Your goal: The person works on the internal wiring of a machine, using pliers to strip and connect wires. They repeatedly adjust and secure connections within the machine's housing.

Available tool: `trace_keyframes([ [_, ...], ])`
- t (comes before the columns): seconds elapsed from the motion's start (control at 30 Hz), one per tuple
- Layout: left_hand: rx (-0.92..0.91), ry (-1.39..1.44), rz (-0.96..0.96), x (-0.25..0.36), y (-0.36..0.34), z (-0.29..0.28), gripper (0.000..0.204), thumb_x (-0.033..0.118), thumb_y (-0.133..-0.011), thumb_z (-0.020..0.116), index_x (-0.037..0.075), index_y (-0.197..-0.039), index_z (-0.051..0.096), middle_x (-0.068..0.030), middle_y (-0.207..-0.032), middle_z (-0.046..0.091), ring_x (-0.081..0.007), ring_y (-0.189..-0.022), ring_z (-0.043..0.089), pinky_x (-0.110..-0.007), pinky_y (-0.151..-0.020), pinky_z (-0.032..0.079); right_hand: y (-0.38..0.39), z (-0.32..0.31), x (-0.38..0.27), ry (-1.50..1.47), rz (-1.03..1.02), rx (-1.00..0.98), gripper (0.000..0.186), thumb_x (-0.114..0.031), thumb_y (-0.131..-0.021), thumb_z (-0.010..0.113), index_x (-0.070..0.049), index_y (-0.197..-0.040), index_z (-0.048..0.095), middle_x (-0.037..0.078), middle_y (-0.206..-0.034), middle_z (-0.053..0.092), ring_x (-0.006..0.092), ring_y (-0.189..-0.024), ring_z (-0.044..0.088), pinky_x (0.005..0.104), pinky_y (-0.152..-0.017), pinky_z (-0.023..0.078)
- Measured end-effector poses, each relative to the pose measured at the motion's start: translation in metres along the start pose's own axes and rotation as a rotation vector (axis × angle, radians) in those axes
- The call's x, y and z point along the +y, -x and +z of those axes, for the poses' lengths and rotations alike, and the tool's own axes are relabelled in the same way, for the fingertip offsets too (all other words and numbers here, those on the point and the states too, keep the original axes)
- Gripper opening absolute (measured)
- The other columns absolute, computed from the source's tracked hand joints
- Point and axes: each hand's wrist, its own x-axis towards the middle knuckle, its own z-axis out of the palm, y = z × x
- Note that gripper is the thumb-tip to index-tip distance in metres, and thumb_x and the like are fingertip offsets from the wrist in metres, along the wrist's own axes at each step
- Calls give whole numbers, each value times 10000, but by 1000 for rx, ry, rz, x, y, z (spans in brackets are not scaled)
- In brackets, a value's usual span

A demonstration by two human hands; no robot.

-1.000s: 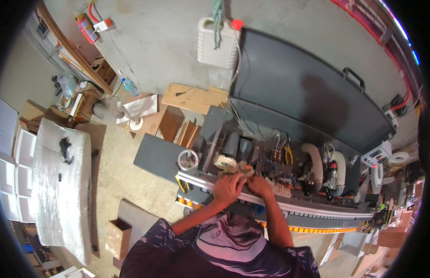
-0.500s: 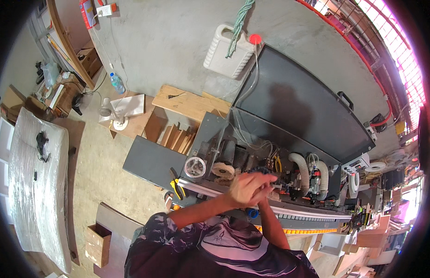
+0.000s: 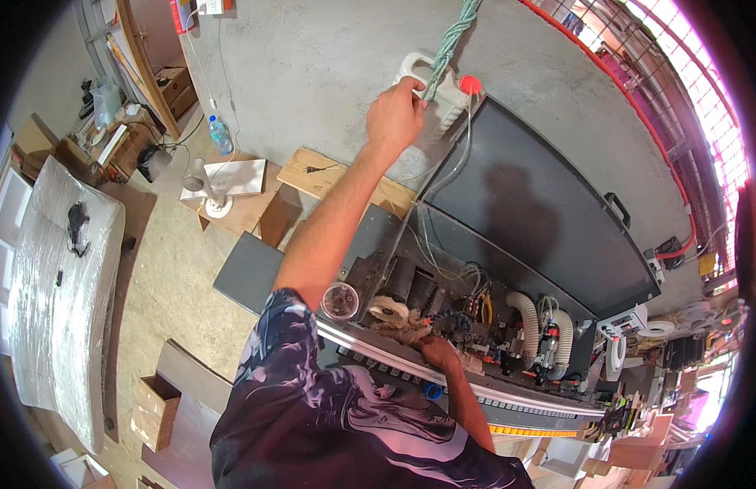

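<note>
My left hand (image 3: 394,118) is raised to the wall, its fingers closed at the lower end of a twisted green rope (image 3: 451,49). Behind it hangs a white plastic jug (image 3: 453,104) with a red cap and a clear tube; my hand partly covers its body and handle. My right hand (image 3: 439,352) reaches down into the opened machine (image 3: 476,371), beside a small orange-red tip (image 3: 427,323) and close to two fluffy buffing wheels (image 3: 390,310). Its fingertips point away from me and are partly hidden, so any grip is unclear.
The dark machine lid (image 3: 549,204) stands raised against the wall. Ribbed white hoses (image 3: 564,334) and yellow-handled pliers (image 3: 487,308) are inside the machine. A round clear-topped part (image 3: 339,301) lies left of the wheels. A small fan (image 3: 218,204) stands on the side table, near a water bottle (image 3: 220,135).
My hands, together over the machine before, have parted. The left has gone up to the rope at the jug; the right has dropped into the machine beside the buffing wheels.
</note>
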Motion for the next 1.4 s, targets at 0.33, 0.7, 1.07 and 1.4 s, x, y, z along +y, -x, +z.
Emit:
trace_keyframes([
  [0.33, -133, 32, 77, -34, -25, 52, 309, 84, -865, 715, 135, -1166, 669, -88, -1077, 743, -326, -980, 713, -453, -819, 577, 5, -4, -16, -198, 121, 54, 426, -403, -946, 570, -36, -1063, 752, 226, -1117, 720, 437, -1063, 656, 488, -951, 497],
  [0.7, -389, -185, 512, -17, -97, 83, 472, 17, -857, 702, 154, -1306, 650, -71, -1309, 664, -317, -1173, 643, -425, -909, 562, 8, -50, -58, -272, 227, -44, 446, -420, -967, 567, -19, -1044, 744, 246, -1154, 707, 435, -1109, 648, 492, -961, 487],
  [1.07, -431, -239, 361, -6, -152, 72, 309, 309, -975, 667, 127, -1221, 713, -138, -1068, 761, -363, -962, 718, -448, -858, 567, 9, -51, -60, -230, 251, -41, 459, -438, -962, 554, -46, -1086, 758, 249, -1166, 703, 432, -1137, 643, 485, -1000, 490],
  [1.4, -117, -141, 414, 12, -163, 61, 383, 379, -933, 725, 154, -1243, 716, -104, -1162, 703, -325, -1031, 698, -449, -871, 564, 8, -36, -49, -220, 250, 32, 438, -435, -944, 561, -65, -1067, 761, 236, -1120, 718, 431, -1095, 663, 490, -973, 513],
])
